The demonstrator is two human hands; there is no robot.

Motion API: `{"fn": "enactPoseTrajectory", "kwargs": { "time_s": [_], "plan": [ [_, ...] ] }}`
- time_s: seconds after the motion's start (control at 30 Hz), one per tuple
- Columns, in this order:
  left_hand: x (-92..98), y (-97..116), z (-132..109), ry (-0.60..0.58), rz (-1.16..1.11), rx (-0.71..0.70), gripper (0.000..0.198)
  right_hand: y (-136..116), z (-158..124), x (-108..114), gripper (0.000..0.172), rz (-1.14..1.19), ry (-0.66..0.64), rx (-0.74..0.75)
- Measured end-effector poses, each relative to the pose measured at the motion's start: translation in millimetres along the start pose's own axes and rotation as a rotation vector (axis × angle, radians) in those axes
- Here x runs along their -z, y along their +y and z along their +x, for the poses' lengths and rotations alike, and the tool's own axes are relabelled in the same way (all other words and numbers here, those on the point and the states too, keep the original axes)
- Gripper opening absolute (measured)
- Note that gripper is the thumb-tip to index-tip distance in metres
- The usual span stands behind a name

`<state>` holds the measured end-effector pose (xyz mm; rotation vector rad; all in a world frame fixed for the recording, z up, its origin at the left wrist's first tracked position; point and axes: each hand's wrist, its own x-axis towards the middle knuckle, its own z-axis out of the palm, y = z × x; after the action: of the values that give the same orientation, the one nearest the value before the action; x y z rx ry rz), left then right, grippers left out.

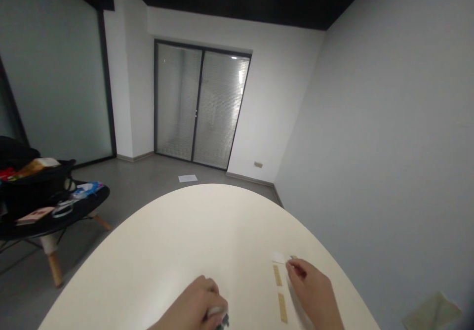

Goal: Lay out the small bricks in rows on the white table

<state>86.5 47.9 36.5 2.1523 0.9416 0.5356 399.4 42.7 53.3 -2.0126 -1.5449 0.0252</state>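
My left hand [198,303] rests near the front edge of the round white table [177,241]; its fingers are curled round a small grey-and-dark object [219,316] that I cannot make out. My right hand [313,290] lies further right with the fingertips pinched at the end of a narrow white strip [287,285]. Two tan tape pieces [279,290] sit along that strip, and a small white slip [278,257] lies just beyond the fingertips.
A low black round table [79,214] on wooden legs stands at the left, loaded with a black bag, boxes and small items. A white sheet [187,178] lies on the grey floor before the sliding glass doors [202,107]. A wall runs close along the right.
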Motion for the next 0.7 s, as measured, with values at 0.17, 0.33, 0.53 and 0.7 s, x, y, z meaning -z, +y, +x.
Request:
{"fn": "enactPoseTrajectory", "kwargs": {
  "time_s": [0.17, 0.33, 0.53, 0.7],
  "plan": [
    [-9.1, -7, 4, -0.049, 0.21, -0.105, 0.006, -28, -15, -8, 0.031, 0.143, -0.09, 0.245],
    [-14.4, -9, 5, -0.057, 0.256, -0.099, 0.008, -51, -31, -23, 0.027, 0.154, -0.204, 0.391],
    [-16.4, -5, 5, -0.054, 0.197, -0.052, 0.008, -69, -47, -38, 0.021, 0.06, -0.364, 0.478],
    [-13.2, 0, 4, -0.055, 0.129, -0.054, 0.013, -74, -51, -42, 0.02, 0.079, -0.401, 0.534]
  ]
}}
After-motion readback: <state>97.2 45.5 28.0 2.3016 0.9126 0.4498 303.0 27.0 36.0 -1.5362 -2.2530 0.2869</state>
